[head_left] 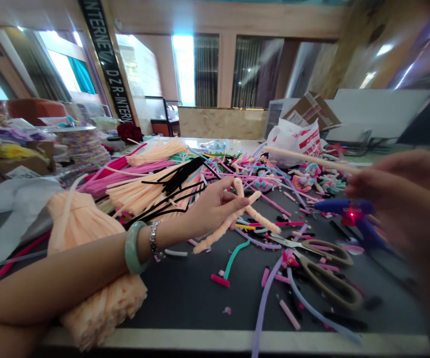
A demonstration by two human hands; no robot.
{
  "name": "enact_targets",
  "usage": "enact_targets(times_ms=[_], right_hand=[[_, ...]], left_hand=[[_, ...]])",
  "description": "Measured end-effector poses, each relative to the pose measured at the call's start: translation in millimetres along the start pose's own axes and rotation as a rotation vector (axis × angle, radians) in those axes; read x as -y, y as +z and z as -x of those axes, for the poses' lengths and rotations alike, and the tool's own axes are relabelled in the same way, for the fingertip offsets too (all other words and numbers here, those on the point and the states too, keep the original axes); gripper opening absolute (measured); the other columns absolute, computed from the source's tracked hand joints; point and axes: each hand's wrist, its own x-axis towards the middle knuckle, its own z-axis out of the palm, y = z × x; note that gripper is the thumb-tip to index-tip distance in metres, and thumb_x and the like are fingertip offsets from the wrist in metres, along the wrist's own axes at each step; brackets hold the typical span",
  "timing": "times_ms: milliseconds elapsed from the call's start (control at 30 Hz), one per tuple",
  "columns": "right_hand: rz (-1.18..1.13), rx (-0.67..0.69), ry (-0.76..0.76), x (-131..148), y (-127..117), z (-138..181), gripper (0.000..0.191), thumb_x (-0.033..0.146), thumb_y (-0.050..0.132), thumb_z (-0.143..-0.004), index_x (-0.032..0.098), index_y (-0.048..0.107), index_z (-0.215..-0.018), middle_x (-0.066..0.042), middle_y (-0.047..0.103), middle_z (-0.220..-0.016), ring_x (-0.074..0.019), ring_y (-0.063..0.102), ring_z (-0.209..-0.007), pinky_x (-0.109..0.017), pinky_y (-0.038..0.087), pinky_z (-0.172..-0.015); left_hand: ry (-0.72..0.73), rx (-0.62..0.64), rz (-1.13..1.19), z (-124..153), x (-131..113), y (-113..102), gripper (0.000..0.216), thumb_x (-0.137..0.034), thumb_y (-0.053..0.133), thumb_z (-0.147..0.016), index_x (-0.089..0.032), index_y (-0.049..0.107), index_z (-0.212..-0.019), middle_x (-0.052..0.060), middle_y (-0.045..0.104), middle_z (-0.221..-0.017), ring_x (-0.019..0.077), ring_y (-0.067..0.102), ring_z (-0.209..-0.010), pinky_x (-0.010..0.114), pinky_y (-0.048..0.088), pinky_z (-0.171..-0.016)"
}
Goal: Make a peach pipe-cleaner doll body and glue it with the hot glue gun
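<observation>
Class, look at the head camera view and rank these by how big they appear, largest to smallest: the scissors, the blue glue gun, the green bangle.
1. Scissors
2. Blue glue gun, unsure, since the blurred right hand hides part of it
3. Green bangle, though nearness to the camera may flatter it

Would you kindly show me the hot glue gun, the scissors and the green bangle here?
Hot glue gun (340, 206), head view, blue body.
Scissors (314, 275), head view, lower handle.
Green bangle (131, 248), head view, front band.
</observation>
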Motion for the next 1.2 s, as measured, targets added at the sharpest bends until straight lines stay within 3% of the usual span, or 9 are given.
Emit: enact_targets(times_ms=[233,500,700,900,1000,1100,1200], right_hand=[[0.074,0.151,0.008,3.2,12.9,7.8,0.011,0.014,0.073,-0.066,0.018,0.073,-0.075,-0.001,0.069,-0.063,-0.0114,0.064,-0.056,-0.022,0.052,-0.056],[0.093,0.099,0.068,2.8,15.9,8.1,0.010,0.015,0.073,-0.063,0.018,0.074,-0.073,-0.001,0.070,-0.062,-0.0120,0.066,-0.056,-0.022,0.054,-0.057],[0.050,0.132,0.098,-4.3,11.3,4.1,0.010,0.016,0.073,-0.066,0.018,0.074,-0.076,-0.001,0.070,-0.064,-0.0109,0.067,-0.057,-0.020,0.054,-0.059],[0.123,0.197,0.105,-8.8,9.9,2.6,0.011,0.020,0.072,-0.068,0.017,0.073,-0.079,-0.002,0.070,-0.065,-0.0129,0.067,-0.059,-0.022,0.053,-0.057],[0.381,0.225,-0.017,-8.2,10.5,4.3,0.013,0.024,0.071,-0.069,0.018,0.073,-0.080,-0.002,0.071,-0.067,-0.0143,0.066,-0.060,-0.024,0.052,-0.056],[0.696,0.276,-0.347,-7.9,11.2,7.8,0.013,0.025,0.066,-0.076,0.019,0.074,-0.085,-0.003,0.073,-0.078,-0.0164,0.067,-0.070,-0.027,0.052,-0.066],[0.931,0.294,-0.664,-7.1,13.0,13.7,0.016,0.029,0.059,-0.085,0.020,0.073,-0.088,-0.006,0.073,-0.092,-0.0244,0.063,-0.090,-0.040,0.047,-0.082]], left_hand=[[-0.007,0.074,0.010,1.2,-2.1,5.1,0.025,-0.042,0.053,-0.087,-0.018,0.047,-0.081,-0.006,0.048,-0.055,0.0053,0.048,-0.039,0.015,0.037,-0.034],[-0.031,0.193,0.013,6.1,-9.1,6.4,0.025,-0.042,0.048,-0.089,-0.018,0.049,-0.085,-0.005,0.050,-0.058,0.0064,0.052,-0.042,0.015,0.041,-0.036],[-0.048,0.235,0.034,7.1,-9.7,5.9,0.023,-0.039,0.045,-0.091,-0.018,0.052,-0.087,-0.004,0.053,-0.060,0.0065,0.054,-0.042,0.014,0.041,-0.036],[-0.079,0.204,-0.026,8.5,-10.1,5.5,0.032,-0.046,0.040,-0.091,-0.018,0.055,-0.085,-0.004,0.052,-0.050,0.0079,0.053,-0.039,0.014,0.037,-0.034],[-0.090,0.201,-0.024,9.5,-11.4,6.7,0.034,-0.047,0.039,-0.091,-0.018,0.055,-0.083,-0.004,0.052,-0.050,0.0079,0.052,-0.038,0.015,0.037,-0.035],[-0.092,0.200,-0.028,10.8,-13.8,8.6,0.035,-0.046,0.037,-0.092,-0.017,0.055,-0.081,-0.004,0.051,-0.050,0.0077,0.051,-0.037,0.015,0.037,-0.034],[-0.092,0.203,-0.040,12.8,-16.7,10.2,0.034,-0.043,0.037,-0.093,-0.017,0.054,-0.079,-0.004,0.050,-0.050,0.0075,0.050,-0.037,0.015,0.036,-0.033]])
